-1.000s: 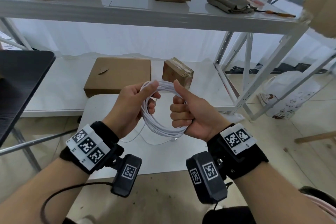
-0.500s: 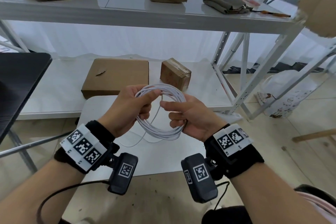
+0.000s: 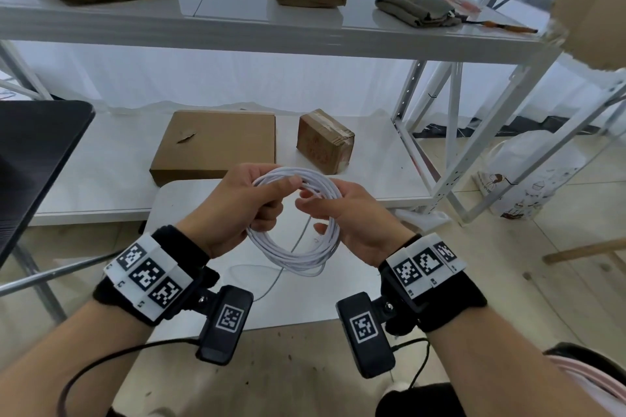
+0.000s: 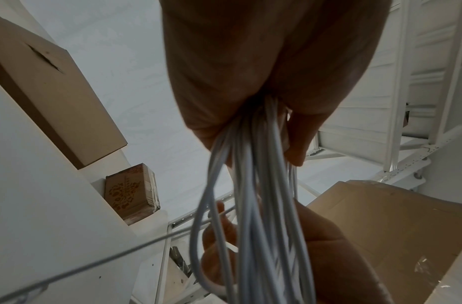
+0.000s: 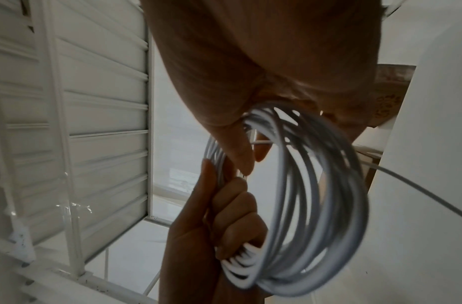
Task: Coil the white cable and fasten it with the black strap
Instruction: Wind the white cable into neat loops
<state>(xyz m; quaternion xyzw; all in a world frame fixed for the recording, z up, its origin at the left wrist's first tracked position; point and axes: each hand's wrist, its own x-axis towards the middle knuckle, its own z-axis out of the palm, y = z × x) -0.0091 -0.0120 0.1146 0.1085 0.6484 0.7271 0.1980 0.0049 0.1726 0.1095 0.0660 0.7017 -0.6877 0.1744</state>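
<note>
The white cable (image 3: 294,257) is wound into a coil of several loops, held in the air above a small white table (image 3: 189,213). My left hand (image 3: 271,193) grips the coil's upper left, with the thumb lying over the strands. My right hand (image 3: 315,210) is at the coil's right side; thumb and forefinger pinch a strand near the top, and the loops pass over its palm. A loose tail (image 3: 271,284) hangs down to the table. The left wrist view has the bundle (image 4: 253,195) running out of my left hand (image 4: 250,115). In the right wrist view the coil (image 5: 323,205) hangs from my right hand (image 5: 248,152). No black strap is in view.
A flat cardboard box (image 3: 216,145) and a small taped box (image 3: 325,142) lie on the low white shelf behind the table. A black tabletop (image 3: 34,162) is at the left. White rack uprights (image 3: 454,132) and a plastic bag (image 3: 528,179) stand at the right.
My right hand has let go of its fist grip on the coil's right side and now pinches a strand near the top. The coil has tipped flatter, and both hands have dropped slightly.
</note>
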